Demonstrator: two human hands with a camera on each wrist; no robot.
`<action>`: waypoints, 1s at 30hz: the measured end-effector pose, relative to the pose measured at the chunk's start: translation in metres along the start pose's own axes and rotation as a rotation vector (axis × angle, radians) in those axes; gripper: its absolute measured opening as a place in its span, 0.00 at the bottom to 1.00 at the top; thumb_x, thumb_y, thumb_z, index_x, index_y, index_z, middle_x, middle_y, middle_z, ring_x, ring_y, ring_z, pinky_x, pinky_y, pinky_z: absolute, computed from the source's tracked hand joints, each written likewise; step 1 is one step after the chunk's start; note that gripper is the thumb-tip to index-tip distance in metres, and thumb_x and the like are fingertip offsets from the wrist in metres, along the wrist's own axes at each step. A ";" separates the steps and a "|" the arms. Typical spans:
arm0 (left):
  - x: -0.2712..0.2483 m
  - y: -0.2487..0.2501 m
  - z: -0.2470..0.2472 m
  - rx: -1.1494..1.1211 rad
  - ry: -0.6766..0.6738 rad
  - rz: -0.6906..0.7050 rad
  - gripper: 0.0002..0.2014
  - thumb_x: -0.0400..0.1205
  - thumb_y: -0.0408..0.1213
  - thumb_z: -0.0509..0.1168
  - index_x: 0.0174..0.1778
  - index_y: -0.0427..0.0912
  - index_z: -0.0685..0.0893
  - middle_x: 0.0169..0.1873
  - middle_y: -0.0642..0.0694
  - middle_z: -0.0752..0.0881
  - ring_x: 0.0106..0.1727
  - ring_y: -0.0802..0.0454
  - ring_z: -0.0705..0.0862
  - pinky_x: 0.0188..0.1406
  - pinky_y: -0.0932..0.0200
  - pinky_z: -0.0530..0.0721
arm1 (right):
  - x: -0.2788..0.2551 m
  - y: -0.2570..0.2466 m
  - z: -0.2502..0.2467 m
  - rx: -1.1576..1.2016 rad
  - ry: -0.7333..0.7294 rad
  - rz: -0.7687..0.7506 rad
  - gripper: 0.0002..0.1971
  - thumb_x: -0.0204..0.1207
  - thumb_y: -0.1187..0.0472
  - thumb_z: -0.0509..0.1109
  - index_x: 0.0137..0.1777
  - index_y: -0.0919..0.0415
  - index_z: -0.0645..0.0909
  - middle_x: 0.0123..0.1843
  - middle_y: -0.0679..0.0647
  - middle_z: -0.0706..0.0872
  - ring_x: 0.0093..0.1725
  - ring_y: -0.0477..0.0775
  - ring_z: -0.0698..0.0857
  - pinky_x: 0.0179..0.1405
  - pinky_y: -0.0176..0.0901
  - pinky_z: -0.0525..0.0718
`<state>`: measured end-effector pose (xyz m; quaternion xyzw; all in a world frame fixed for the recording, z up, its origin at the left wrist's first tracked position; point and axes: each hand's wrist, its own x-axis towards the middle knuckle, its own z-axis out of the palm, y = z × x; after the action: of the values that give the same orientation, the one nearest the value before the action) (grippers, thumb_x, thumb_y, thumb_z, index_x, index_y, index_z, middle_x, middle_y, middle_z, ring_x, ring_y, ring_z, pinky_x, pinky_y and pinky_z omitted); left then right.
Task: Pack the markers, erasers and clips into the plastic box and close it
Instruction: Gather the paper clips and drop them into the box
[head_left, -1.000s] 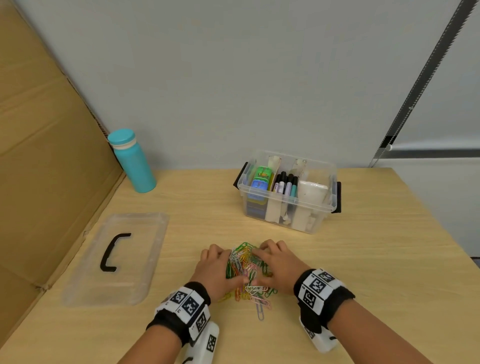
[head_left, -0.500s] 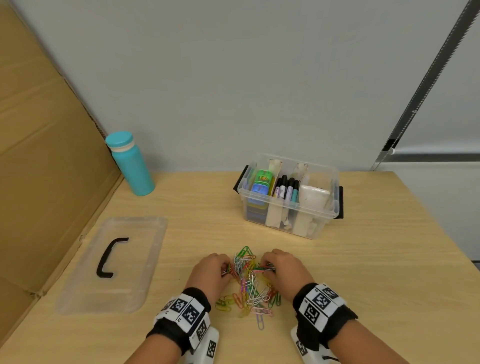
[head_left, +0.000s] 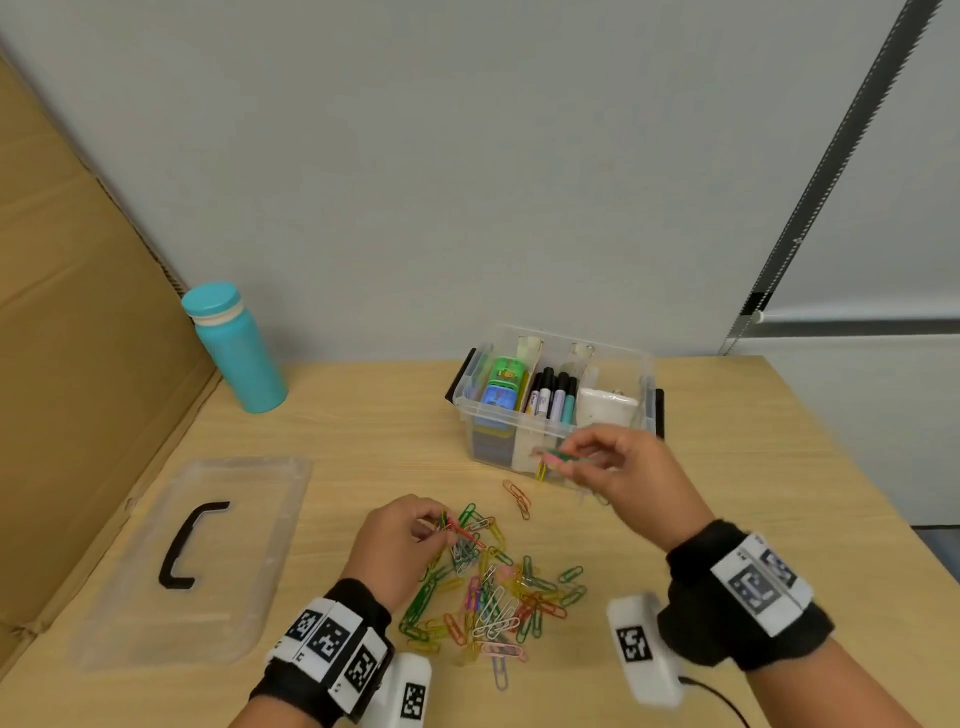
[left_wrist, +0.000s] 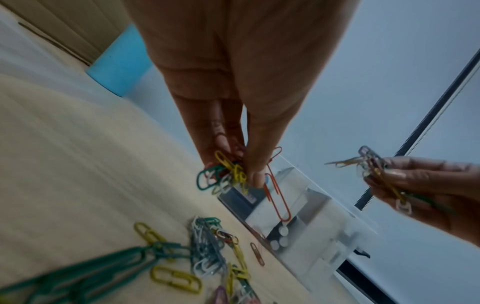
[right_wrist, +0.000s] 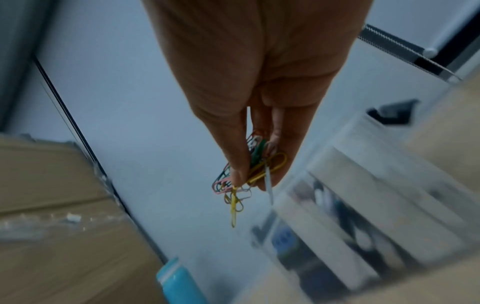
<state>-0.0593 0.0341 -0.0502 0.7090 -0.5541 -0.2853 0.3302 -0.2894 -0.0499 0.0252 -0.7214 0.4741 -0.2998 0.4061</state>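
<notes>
A pile of coloured paper clips (head_left: 493, 592) lies on the wooden table in front of me. My left hand (head_left: 410, 535) pinches a small bunch of clips (left_wrist: 226, 172) just above the pile's far edge. My right hand (head_left: 597, 462) is lifted in front of the clear plastic box (head_left: 644, 364) and pinches another bunch of clips (right_wrist: 246, 176). The box stands open and holds markers (head_left: 553, 397), erasers (head_left: 501, 389) and a white block (head_left: 605, 405). A pair of orange clips (head_left: 518, 499) lies alone between the pile and the box.
The clear lid (head_left: 130, 571) with a black handle lies flat at the left. A teal bottle (head_left: 234, 348) stands at the back left beside a cardboard panel (head_left: 78, 338). The table's right edge (head_left: 857, 467) runs near the box.
Both hands have come off the pile with clips pinched. The right hand has risen and moved towards the box; the left hand has lifted slightly. The pile is more spread out.
</notes>
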 end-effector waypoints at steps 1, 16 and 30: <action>0.000 0.002 0.000 -0.005 -0.001 0.001 0.09 0.75 0.34 0.74 0.38 0.55 0.86 0.42 0.56 0.86 0.40 0.60 0.85 0.35 0.78 0.77 | 0.005 -0.007 -0.011 -0.009 0.028 -0.012 0.05 0.72 0.64 0.76 0.45 0.54 0.86 0.42 0.49 0.89 0.39 0.49 0.85 0.38 0.37 0.85; -0.010 0.002 -0.003 0.001 -0.035 -0.011 0.09 0.74 0.35 0.74 0.37 0.57 0.87 0.43 0.56 0.87 0.41 0.64 0.84 0.39 0.74 0.80 | 0.115 -0.001 -0.029 -0.889 -0.300 0.267 0.08 0.73 0.67 0.74 0.52 0.60 0.88 0.49 0.54 0.87 0.47 0.52 0.85 0.53 0.41 0.85; -0.009 0.022 0.005 -0.044 -0.024 0.050 0.08 0.75 0.38 0.75 0.37 0.60 0.88 0.42 0.61 0.86 0.42 0.67 0.84 0.37 0.74 0.79 | 0.022 0.061 -0.033 -0.644 0.349 -0.113 0.15 0.83 0.53 0.57 0.64 0.54 0.80 0.62 0.49 0.84 0.61 0.47 0.79 0.60 0.40 0.79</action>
<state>-0.0786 0.0387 -0.0356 0.6838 -0.5692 -0.2975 0.3462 -0.3350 -0.0939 -0.0106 -0.7752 0.5659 -0.2757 0.0539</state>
